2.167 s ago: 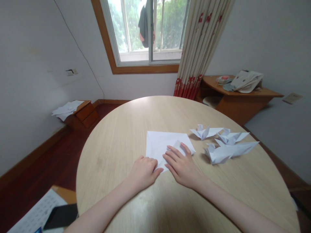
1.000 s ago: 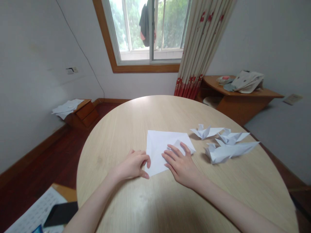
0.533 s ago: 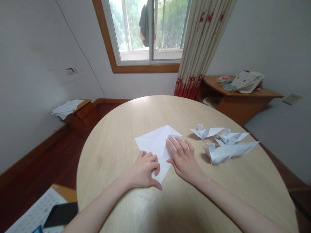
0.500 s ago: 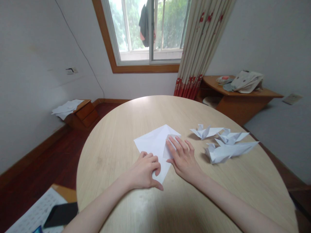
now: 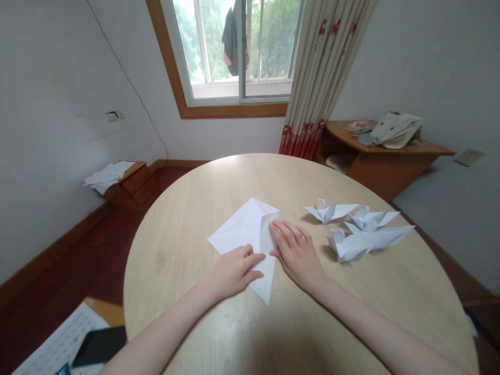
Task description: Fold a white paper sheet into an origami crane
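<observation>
A partly folded sheet of white paper (image 5: 238, 229) lies on the round wooden table, its lower point towards me. Its right side has a folded flap (image 5: 267, 234). My left hand (image 5: 236, 271) rests on the lower left of the paper, index finger and thumb stretched apart towards the right. My right hand (image 5: 297, 250) has its fingertips and thumb on the paper's right edge, at the flap, and appears to hold it there. The undersides of the fingers are hidden. To the right stand three folded paper birds (image 5: 328, 212), (image 5: 369, 217), (image 5: 363, 245).
The round table (image 5: 175, 229) has a pale wood top. At the lower left are a dark phone (image 5: 99, 346) and a printed sheet (image 5: 58, 338). A desk (image 5: 398, 153) with a cloth bag (image 5: 398, 130) stands at the back right, near the curtain (image 5: 316, 88).
The paper has turned a little, its top corner moving left and its lower point right. My left fingers have stretched out. My right fingertips have shifted to the flap's outer edge.
</observation>
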Action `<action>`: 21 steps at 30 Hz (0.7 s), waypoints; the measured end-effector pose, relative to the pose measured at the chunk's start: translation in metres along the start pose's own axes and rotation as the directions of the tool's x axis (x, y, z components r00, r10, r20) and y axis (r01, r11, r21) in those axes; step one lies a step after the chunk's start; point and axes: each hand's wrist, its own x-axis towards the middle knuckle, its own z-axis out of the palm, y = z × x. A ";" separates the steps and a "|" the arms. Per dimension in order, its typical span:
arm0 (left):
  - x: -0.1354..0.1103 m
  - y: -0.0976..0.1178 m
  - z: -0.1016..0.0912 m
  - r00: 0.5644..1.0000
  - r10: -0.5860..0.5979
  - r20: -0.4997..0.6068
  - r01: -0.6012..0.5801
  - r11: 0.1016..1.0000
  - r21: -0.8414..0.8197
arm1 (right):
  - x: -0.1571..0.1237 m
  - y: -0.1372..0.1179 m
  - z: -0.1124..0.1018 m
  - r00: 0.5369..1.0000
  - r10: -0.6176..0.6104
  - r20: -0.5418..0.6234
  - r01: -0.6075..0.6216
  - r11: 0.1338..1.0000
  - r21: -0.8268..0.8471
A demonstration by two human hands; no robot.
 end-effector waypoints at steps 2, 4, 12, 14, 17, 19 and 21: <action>0.000 -0.001 0.000 1.000 -0.002 0.009 0.002 1.000 0.008 | 0.000 0.001 -0.001 1.000 -0.004 0.003 0.004 1.000 0.001; 0.000 -0.001 -0.001 1.000 -0.006 0.015 0.006 1.000 0.023 | 0.000 0.003 -0.001 1.000 -0.011 0.015 0.011 1.000 0.004; -0.002 -0.005 -0.005 0.999 -0.044 0.025 0.041 0.995 0.091 | -0.001 0.013 0.006 1.000 0.021 0.021 -0.020 1.000 -0.019; -0.002 -0.005 -0.006 0.998 -0.049 0.028 0.045 0.993 0.106 | -0.002 0.013 0.006 0.998 0.034 0.044 -0.033 0.999 -0.013; -0.002 -0.004 -0.005 0.999 -0.044 0.026 0.041 0.992 0.119 | -0.003 0.010 0.006 0.993 0.031 0.115 -0.031 1.000 -0.001; -0.001 -0.004 -0.005 0.999 -0.036 0.021 0.033 0.992 0.120 | -0.003 0.008 0.006 0.991 0.018 0.134 -0.017 1.000 -0.005; -0.001 -0.003 -0.005 0.999 -0.028 0.023 0.025 0.992 0.122 | -0.003 0.007 0.005 0.992 0.011 0.127 -0.009 1.000 -0.014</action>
